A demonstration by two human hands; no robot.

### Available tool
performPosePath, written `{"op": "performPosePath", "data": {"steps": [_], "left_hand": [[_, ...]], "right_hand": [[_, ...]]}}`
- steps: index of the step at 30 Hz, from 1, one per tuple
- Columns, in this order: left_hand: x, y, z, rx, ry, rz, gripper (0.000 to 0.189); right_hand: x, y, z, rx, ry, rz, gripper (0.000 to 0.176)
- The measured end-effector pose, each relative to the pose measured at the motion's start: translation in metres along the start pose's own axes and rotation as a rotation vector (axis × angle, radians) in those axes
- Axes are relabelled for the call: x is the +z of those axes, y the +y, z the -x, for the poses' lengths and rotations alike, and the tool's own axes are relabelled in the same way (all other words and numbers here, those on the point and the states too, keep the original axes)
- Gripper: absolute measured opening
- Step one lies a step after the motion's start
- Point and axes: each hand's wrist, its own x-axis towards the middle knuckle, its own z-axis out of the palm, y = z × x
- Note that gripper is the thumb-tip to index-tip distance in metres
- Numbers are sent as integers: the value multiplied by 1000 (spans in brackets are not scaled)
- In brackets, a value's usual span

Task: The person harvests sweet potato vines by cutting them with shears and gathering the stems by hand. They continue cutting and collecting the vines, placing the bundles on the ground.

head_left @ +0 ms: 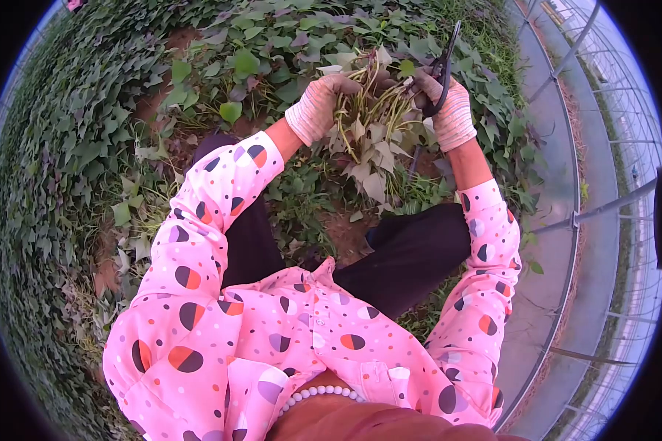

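A bundle of cut leafy vines (379, 121) hangs between my two hands, its pale stems bunched at the top and several wilted, light leaves drooping below. My left hand (322, 106), in a dirty light work glove, is closed around the bundle's left side. On the other side, my gloved right hand (450, 112) grips a pair of black-handled scissors (441, 72), whose blades point up and away from me. The fingertips of that hand also reach the stems on the bundle's right side. Leaves and stems partly hide the fingers of both hands.
Dense leafy vines (59, 169) cover the ground ahead and to the left, with patches of bare brown soil (346, 231) between them. My bent legs (412, 253) are beneath my arms. A metal-pipe frame (575, 219) with clear sheeting (541, 294) runs along the right.
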Motion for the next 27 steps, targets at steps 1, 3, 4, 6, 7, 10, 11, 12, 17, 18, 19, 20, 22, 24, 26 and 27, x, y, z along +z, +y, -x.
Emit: {"op": "performPosePath", "data": {"steps": [1,3,4,6,7,10,11,12,17,18,19,20,22,24,26,27], "left_hand": [[3,1,1,11,-19,6,55],[6,3,2,21,-41,12,56],[6,3,2,20,-39,-6,58],[6,3,2,15,-34,-22,59],[6,3,2,28,-30,-31,60],[8,5,2,30,-24,-51,60],[8,6,3,19,-24,-60,60],[4,4,1,17,-24,-61,60],[18,8,10,-7,16,-266,47],[16,7,9,-7,15,-266,47],[13,4,7,-20,31,-275,46],[10,0,7,-32,46,-286,46],[8,-6,4,-30,110,-249,47],[5,-7,2,-79,176,-429,49],[6,-7,2,-81,202,-441,47],[6,-7,0,-95,247,-509,46]], "right_hand": [[0,-1,1,6,-20,11,21],[0,-5,6,9,-42,8,22],[2,-8,9,13,-67,5,23],[2,-6,8,-8,-71,19,25],[3,-7,9,4,-62,34,24],[-1,-4,7,21,-61,17,24],[-3,-3,6,27,-68,-15,24],[-4,-1,5,27,-67,-16,24],[5,-10,15,75,-111,-75,25],[5,-9,14,75,-110,-76,25],[5,-5,13,77,-127,-29,26],[5,-2,12,77,-144,18,26],[4,2,9,93,-134,25,26],[1,7,7,99,-149,35,26],[1,6,6,101,-150,35,26],[1,6,6,106,-148,35,26]]}}
